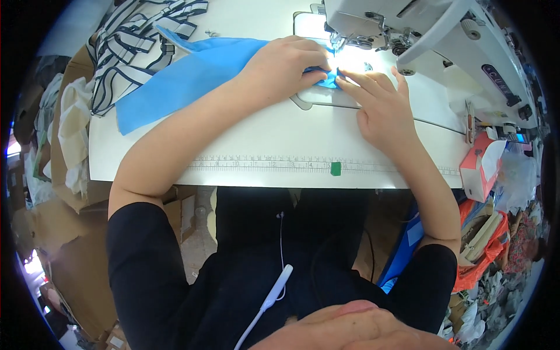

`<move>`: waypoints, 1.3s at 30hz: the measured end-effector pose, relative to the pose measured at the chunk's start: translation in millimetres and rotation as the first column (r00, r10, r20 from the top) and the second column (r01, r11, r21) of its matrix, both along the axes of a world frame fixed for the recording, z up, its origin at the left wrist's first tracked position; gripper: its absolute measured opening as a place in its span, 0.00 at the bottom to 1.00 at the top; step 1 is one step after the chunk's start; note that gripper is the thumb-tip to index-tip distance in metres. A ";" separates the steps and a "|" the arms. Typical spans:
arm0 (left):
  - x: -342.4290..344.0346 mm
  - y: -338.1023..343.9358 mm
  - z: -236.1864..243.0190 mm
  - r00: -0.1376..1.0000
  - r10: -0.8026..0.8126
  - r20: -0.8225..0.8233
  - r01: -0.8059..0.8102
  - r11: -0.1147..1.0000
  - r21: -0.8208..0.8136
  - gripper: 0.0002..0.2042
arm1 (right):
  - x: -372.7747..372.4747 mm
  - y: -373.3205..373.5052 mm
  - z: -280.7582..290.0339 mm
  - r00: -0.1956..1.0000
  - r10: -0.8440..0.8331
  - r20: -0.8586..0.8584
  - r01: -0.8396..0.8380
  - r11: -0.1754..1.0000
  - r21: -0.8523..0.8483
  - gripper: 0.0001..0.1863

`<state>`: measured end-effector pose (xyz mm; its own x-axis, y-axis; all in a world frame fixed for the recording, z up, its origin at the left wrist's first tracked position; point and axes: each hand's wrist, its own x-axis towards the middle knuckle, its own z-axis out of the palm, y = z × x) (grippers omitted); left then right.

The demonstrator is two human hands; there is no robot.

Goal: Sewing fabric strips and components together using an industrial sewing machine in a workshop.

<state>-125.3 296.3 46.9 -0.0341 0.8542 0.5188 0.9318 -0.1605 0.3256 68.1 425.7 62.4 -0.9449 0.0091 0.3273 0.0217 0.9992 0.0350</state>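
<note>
A long piece of blue fabric point(169, 87) lies across the white sewing table point(262, 134) and runs under the lit needle area of a white sewing machine point(443, 46). My left hand point(289, 67) has its fingers curled on the fabric just left of the needle, gripping it. My right hand point(382, 102) rests to the right, fingers stretched out with the tips touching the fabric's end, the thumb apart. Glare at the needle hides the exact stitching point.
Black-and-white striped straps point(134, 46) are heaped at back left. Cardboard point(81, 245) and cloth stand left of the table. Small scissors point(469, 119), a red-and-white box point(478, 163) and piled bags and scraps point(484, 245) are at right. A printed ruler runs along the front edge.
</note>
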 end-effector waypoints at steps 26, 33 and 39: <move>-3.5 6.0 -6.2 0.999 0.024 -0.024 -0.024 0.999 0.031 0.08 | -1.7 6.7 -2.0 0.998 -0.060 0.015 0.061 0.995 -0.073 0.25; 0.7 5.1 -0.8 1.000 0.014 -0.002 -0.014 1.000 0.020 0.07 | 2.5 4.4 -3.9 0.997 -0.064 0.032 0.067 0.992 -0.103 0.27; -8.3 12.7 -2.0 1.000 0.029 -0.005 -0.029 1.000 0.010 0.08 | -6.7 15.2 -8.1 0.998 -0.061 0.034 0.064 0.993 -0.100 0.26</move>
